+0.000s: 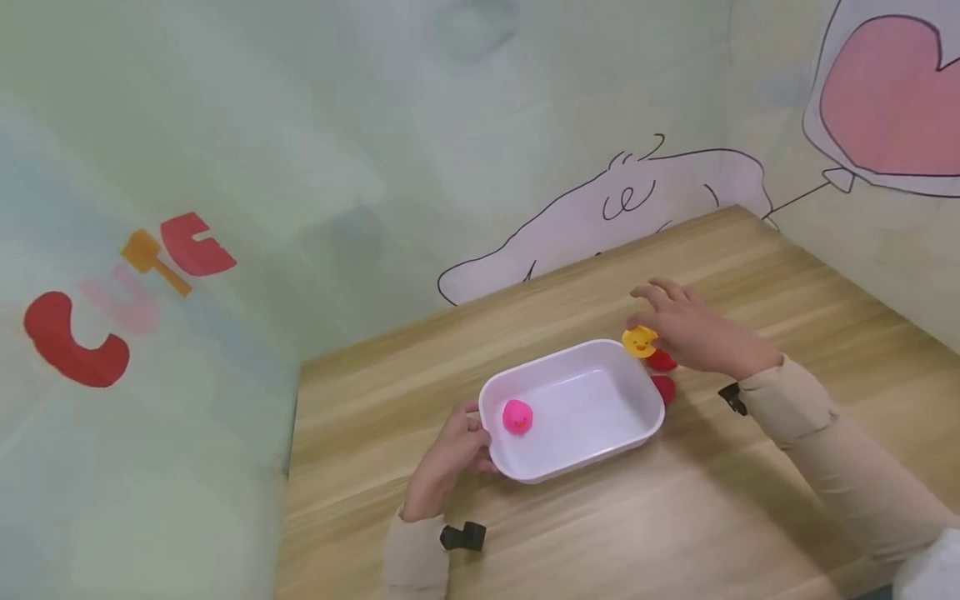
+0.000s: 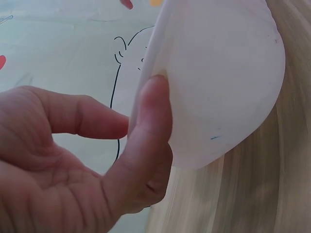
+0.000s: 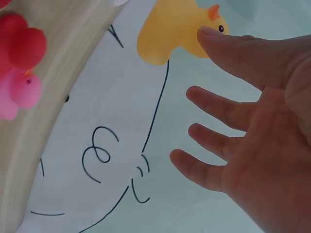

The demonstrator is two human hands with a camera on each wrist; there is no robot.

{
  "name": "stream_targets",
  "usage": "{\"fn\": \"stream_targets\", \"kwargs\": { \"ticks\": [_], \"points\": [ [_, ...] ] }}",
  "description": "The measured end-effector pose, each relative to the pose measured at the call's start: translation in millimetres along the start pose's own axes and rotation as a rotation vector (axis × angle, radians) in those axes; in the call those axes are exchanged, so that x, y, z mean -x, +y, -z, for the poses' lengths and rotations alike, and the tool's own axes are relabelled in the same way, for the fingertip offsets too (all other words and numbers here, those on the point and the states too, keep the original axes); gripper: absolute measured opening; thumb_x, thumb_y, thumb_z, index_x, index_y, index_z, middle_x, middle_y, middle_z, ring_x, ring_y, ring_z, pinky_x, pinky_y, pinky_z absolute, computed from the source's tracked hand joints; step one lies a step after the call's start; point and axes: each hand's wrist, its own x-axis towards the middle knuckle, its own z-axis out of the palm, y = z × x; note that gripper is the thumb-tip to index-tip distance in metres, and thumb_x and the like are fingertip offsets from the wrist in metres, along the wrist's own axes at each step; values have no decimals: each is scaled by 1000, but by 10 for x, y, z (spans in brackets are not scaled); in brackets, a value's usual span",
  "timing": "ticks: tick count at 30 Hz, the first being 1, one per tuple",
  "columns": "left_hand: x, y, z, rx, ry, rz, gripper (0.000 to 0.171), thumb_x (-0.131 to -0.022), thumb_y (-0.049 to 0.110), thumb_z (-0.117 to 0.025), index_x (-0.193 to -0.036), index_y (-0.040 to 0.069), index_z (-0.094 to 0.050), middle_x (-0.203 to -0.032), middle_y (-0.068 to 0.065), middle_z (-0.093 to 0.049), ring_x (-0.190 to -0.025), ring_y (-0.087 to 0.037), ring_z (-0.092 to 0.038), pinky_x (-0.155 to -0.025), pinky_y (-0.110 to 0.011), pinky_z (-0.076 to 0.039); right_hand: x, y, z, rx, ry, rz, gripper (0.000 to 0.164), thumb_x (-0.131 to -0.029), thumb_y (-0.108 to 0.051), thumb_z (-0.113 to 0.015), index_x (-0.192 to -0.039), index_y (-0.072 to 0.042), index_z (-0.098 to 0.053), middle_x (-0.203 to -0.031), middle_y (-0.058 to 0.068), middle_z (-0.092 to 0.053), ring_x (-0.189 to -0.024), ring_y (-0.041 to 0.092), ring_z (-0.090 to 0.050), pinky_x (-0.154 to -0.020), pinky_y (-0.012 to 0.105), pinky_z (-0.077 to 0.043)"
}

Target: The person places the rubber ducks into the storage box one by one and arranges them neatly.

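Note:
A white plastic tub [image 1: 592, 417] stands on the table with a pink rubber duck [image 1: 517, 417] inside its left end. My left hand [image 1: 452, 450] pinches the tub's left rim between thumb and fingers; up close, the thumb lies against the tub's outer wall [image 2: 228, 92]. Above the tub's far right corner, my right hand [image 1: 686, 329] holds a yellow rubber duck [image 1: 640, 342] off the table. In the right wrist view the thumb presses on the yellow duck [image 3: 170, 29], three fingers spread apart from it, and the index finger is hidden.
Red rubber ducks [image 1: 663, 388] sit beside the tub's right end, partly hidden by the tub and right hand. A pink duck [image 3: 24, 90] lies next to a red duck [image 3: 29, 48] in the right wrist view. The wooden table [image 1: 360, 425] meets printed walls [image 1: 360, 167].

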Motion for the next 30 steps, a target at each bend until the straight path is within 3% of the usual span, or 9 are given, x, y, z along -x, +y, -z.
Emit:
{"fn": "stream_targets", "kwargs": {
  "ticks": [8,13,22,30],
  "points": [
    [-126,51,-132,-2,-2,-2,61,-83,-9,-47,-141,-11,-28,-90,-22,-58,-64,-20,-63,-54,-30,-64,-79,-32,93,-21,10,39,42,-77,9,-80,-115,-6,-71,-144,27,-44,-138,52,-27,-108,78,-32],
    [-191,81,-186,19,-34,-23,62,-82,-8,-46,-140,-12,-25,-86,-21,-61,-63,-20,-65,-56,-33,-65,-112,-40,133,6,-1,72,41,-78,9,-79,-115,-9,-71,-143,26,-45,-137,53,-28,-108,78,-33],
    [-236,88,-266,31,-33,-2,62,-80,-11,-45,-139,-14,-23,-90,-25,-62,-56,-19,-62,-49,-27,-63,-150,-124,39,-15,-28,73,41,-80,7,-79,-115,-12,-72,-145,23,-45,-139,50,-27,-109,76,-34],
    [-283,74,-302,16,-26,1,60,-82,-11,-46,-138,-13,-23,-93,-30,-64,-57,-20,-63,-50,-28,-63,-264,-226,-50,-50,-37,168,39,-81,14,-71,-113,-10,-71,-143,25,-45,-138,51,-27,-109,76,-32]
  ]
}}
